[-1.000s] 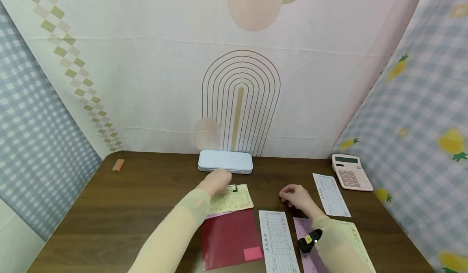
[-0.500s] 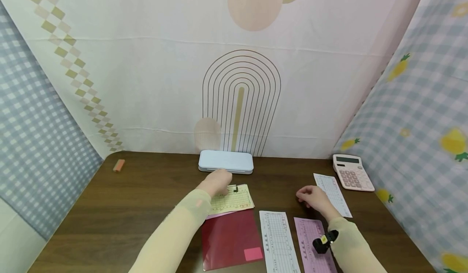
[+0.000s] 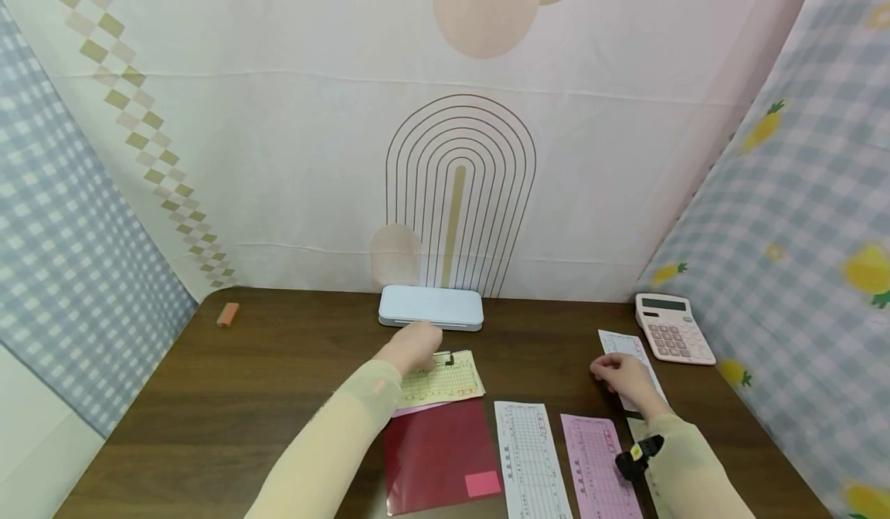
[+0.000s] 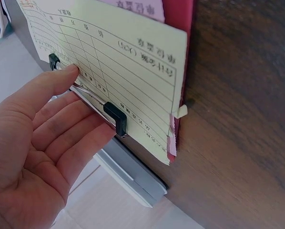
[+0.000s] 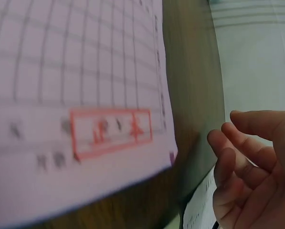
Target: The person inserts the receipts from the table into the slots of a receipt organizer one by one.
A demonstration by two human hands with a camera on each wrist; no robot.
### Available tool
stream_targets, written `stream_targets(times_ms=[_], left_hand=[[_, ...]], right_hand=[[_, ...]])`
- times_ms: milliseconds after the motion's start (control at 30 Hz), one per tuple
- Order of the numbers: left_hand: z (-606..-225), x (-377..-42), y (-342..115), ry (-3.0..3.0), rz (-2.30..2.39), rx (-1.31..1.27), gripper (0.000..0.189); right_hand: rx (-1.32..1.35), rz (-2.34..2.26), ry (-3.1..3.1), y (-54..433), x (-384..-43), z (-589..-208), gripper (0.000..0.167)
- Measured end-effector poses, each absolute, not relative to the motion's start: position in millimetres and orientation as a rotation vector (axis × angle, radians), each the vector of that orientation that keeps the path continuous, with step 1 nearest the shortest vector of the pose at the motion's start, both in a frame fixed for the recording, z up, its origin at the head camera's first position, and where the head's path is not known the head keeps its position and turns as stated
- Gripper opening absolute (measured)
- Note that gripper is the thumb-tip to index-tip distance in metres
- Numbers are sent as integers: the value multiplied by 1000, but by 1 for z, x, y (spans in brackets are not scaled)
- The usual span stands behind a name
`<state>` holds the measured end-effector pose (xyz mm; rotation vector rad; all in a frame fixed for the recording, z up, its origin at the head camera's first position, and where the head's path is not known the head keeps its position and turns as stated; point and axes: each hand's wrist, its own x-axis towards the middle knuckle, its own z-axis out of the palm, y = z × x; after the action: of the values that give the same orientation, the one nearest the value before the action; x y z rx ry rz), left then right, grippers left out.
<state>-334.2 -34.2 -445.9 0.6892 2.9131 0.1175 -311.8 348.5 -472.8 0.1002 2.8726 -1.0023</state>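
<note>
Clip of thin metal wire with black tips: your left hand pinches it, thumb on the upper side, other fingers bent beneath. The clip sits at the far edge of a pale yellow printed paper form. Under that form lie a pale purple paper sheet and a dark red, smooth rectangular folder; a bright pink rectangular label marks the folder's near right corner.

Your right hand is over a narrow white printed slip at the right. Its fingers are loosely bent, a narrow gap to the thumb, holding nothing; contact with the paper cannot be told.

Between the folder and your right sleeve, side by side on the dark brown wooden counter: a long white gridded form, then a long purple form. A second pale yellow form shows partly beneath the sleeve. Just right of the slip, a pale pink plastic calculator. Beyond your left hand, a light blue flat case; far left, a small orange block.
</note>
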Motion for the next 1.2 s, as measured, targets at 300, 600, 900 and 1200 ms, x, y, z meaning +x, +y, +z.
stream_targets(times_ms=[300,600,900,1200], left_hand=[[-444,-334,-36,2918,113,704,23],[-445,-335,-33,2900,87,705,22],[-447,-337,-33,2903,84,697,23],[-445,-334,-34,2886,85,681,23]], right_hand=[[120,-903,3080,365,-315,-470,26],[174,-877,3177,388,-324,-479,23],[189,-831,3159,398,-332,-478,24],[139,-739,3152,409,-338,-480,22]])
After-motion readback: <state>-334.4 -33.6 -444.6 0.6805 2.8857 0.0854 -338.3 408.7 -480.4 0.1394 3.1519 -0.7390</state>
